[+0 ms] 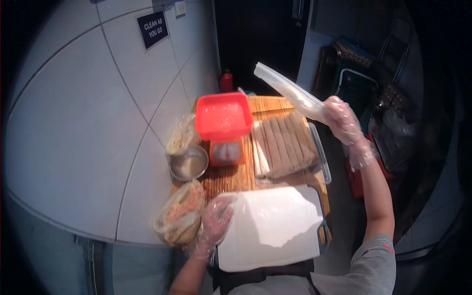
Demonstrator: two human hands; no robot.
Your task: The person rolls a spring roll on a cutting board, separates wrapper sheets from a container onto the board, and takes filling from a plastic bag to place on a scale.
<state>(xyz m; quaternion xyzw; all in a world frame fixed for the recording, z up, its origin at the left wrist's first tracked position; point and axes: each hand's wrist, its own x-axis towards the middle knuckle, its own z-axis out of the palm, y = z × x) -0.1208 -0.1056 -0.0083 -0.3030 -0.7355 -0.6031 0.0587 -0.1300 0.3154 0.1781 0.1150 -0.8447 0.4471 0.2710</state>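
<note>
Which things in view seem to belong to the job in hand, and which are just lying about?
Probably in the job: white board, pale rolls, orange scale, red tray, metal bowl, bag of pink food, plastic container in the right hand.

Probably just around: fire extinguisher, wall sign, wall socket.

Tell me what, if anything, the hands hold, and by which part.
The right hand holds a pale plastic tray or lid by its lower end. The left hand touches the white board at its left edge; whether it grips is unclear.
</note>
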